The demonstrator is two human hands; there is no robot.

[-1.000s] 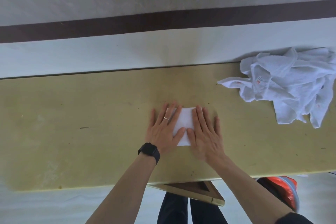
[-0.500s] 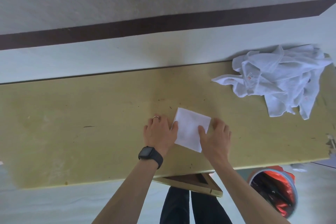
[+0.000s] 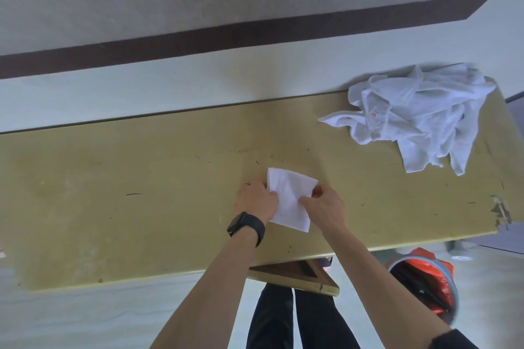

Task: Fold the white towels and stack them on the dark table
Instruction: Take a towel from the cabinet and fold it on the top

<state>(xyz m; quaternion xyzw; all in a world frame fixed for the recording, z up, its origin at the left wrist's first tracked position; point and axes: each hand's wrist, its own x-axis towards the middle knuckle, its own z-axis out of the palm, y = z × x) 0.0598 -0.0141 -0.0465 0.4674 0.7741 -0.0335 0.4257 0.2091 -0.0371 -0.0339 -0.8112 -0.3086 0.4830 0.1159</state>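
Near the middle of the table's (image 3: 141, 193) front edge, a folded white towel (image 3: 289, 198) sits between the two hands, a small rectangle whose long axis runs from the far side towards the person and skews a little to the right at its near end. The left hand (image 3: 255, 200), with a ring (image 3: 245, 185) and a black wristwatch (image 3: 245, 225), pinches the towel's left edge, thumb on top and fingers curled out of sight. The right hand (image 3: 326, 207) grips the right edge in the same way, so both hands are closed on the cloth. The pile of unfolded white towels (image 3: 416, 119) lies well apart at the far right corner, nearer the right hand, which would be the likelier one to reach for the next piece. Whether the folded towel rests flat or is raised off the table is hard to tell, and its underside and both sets of fingertips are hidden. No stack of finished towels shows in view.
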